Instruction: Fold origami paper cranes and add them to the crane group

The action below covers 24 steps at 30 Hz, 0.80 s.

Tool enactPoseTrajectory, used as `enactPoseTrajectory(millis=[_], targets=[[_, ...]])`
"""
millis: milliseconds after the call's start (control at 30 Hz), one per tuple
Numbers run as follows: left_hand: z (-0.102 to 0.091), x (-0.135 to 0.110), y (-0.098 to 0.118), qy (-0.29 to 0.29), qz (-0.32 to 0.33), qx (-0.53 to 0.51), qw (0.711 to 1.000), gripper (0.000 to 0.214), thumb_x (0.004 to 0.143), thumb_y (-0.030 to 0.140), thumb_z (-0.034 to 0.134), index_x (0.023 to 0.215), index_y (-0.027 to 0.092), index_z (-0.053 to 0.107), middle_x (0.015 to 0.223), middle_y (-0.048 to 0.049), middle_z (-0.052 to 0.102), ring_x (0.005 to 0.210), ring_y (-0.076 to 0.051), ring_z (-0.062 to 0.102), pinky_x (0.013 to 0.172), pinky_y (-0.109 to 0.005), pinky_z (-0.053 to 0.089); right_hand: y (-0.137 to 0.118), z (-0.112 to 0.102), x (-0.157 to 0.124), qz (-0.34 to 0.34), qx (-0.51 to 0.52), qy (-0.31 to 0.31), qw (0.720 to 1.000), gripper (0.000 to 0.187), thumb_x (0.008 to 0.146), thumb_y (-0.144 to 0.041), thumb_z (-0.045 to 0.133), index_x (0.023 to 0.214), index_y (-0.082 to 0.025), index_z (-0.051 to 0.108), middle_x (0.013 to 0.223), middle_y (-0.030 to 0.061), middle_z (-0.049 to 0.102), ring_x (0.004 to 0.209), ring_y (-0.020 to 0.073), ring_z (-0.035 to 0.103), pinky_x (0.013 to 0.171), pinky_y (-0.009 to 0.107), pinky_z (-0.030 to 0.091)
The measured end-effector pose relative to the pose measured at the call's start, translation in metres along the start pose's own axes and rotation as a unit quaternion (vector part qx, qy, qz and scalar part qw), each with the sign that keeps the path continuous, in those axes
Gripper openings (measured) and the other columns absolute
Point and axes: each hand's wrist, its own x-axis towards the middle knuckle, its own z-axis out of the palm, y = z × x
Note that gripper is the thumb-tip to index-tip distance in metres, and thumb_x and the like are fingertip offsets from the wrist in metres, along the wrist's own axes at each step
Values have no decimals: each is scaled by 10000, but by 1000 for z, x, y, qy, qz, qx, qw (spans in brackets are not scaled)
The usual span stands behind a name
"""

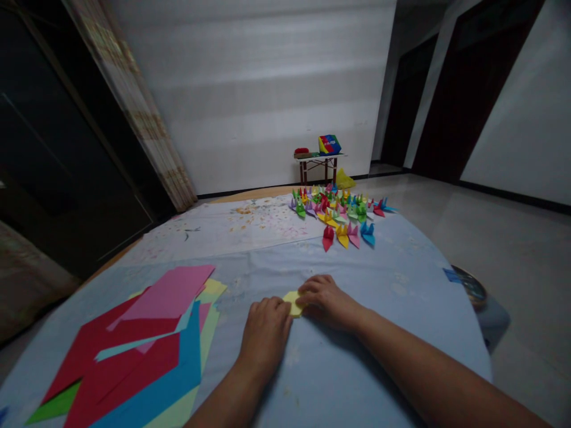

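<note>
A small folded piece of pale yellow paper (pixel 293 303) lies on the blue tablecloth between my hands. My left hand (pixel 267 327) rests at its left side, fingers curled and pressed on that edge. From the right, my right hand (pixel 328 300) holds the other edge, with the fingertips on top of the paper. The fingers partly cover both ends of it. Beyond my hands stands a short row of folded paper cranes, among them a red crane (pixel 328 238) and a blue crane (pixel 368 233).
Many more colourful paper cranes (pixel 339 205) crowd the table's far right. Loose coloured paper sheets (pixel 134 345) are piled at the left. The round table's cloth (pixel 401 333) reaches its right edge, near a stool (pixel 493 321). A small side table (pixel 319 159) stands by the wall.
</note>
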Motion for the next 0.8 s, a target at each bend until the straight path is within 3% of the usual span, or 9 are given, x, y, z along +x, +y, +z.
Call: enactPoseTrajectory(millis=[167, 400, 800], targets=[[7, 0, -4, 25, 10, -51, 998, 173, 831, 198, 482, 930, 232, 620, 942, -34, 621, 903, -192, 528, 803, -334, 370, 1, -2, 1, 10, -1, -1, 1000, 183, 802, -400, 565, 906, -294, 673, 949, 27, 637, 946, 190, 470, 843, 369, 273], [15, 2, -9, 53, 0, -137, 989, 132, 801, 222, 524, 863, 229, 640, 899, -34, 625, 880, -189, 541, 795, -334, 402, 3, -3, 1, 23, 11, -13, 1000, 180, 809, -398, 556, 916, -308, 670, 919, 16, 626, 915, 179, 458, 821, 353, 279], [16, 5, -9, 38, -3, -162, 986, 142, 829, 233, 487, 829, 219, 628, 868, -41, 583, 868, -195, 519, 777, -341, 402, 3, -2, 2, 27, 70, -15, 997, 174, 792, -388, 581, 878, -269, 675, 884, 34, 602, 905, 186, 465, 819, 358, 293]])
